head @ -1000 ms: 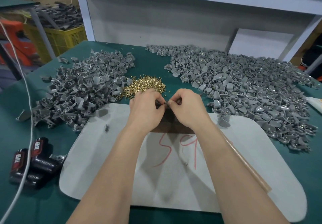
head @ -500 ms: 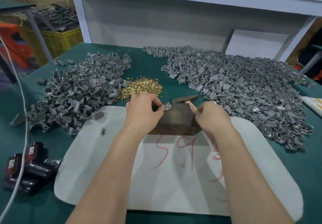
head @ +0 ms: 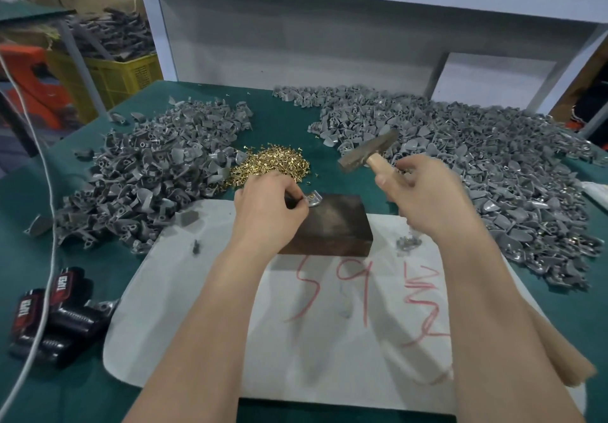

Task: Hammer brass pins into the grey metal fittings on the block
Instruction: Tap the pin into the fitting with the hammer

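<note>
Pinching a grey fitting point(head: 312, 199) on the block point(head: 332, 222), left hand point(head: 268, 207); right hand point(head: 424, 195), beside it, grips the raised hammer point(head: 367, 153); brass pins point(head: 274, 166) beyond.

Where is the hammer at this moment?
In the head view, the hammer is held up in the right hand, right of centre, just beyond the dark block.

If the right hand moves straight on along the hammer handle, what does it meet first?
Probably the left edge of the right pile of grey fittings, with the hammer head leading. The right hand is raised, so it might pass above them; depth is unclear.
</note>
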### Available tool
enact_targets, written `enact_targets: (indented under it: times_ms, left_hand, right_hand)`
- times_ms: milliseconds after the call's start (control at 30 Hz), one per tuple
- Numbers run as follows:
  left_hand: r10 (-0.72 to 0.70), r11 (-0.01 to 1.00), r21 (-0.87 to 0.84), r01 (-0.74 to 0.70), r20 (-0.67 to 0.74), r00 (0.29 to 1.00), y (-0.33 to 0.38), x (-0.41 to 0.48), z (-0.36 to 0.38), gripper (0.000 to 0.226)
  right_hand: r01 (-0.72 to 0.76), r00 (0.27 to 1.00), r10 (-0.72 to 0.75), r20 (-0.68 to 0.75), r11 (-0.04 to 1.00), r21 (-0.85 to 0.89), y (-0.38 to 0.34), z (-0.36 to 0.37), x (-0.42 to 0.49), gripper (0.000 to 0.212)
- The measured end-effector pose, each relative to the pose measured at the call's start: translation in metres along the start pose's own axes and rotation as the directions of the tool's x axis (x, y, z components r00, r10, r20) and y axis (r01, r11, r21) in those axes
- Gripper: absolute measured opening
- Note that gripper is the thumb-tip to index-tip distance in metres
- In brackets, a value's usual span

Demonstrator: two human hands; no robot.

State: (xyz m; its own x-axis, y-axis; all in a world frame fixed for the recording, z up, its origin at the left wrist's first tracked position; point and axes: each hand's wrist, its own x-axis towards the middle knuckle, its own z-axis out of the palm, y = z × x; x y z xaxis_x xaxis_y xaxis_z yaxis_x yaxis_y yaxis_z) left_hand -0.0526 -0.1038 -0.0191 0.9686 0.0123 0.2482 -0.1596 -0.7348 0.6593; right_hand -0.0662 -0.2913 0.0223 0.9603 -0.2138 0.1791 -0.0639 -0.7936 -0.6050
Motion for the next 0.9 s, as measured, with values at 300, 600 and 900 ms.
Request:
enact_targets:
  times_ms: [300,600,900]
  left_hand:
    - [0.018,0.999,-0.030,-0.019,-0.037,0.999,-0.002,0.001,0.000,0.016]
    - [0.016,0.995,-0.097,-0.021,-0.058,0.998,-0.003,0.001,0.001,0.011]
    - [0.018,0.998,-0.065,-0.020,-0.039,0.999,-0.004,0.001,0.000,0.007]
  right_hand:
    - [0.321,0.944,-0.323,-0.073,0.946,-0.037,-0.013,0.002,-0.017,0.028]
    - [0.383,0.923,-0.385,-0.026,0.922,-0.051,-0.019,0.012,-0.021,0.040]
    - [0.359,0.932,-0.361,-0.022,0.931,-0.061,-0.018,0.017,-0.022,0.038]
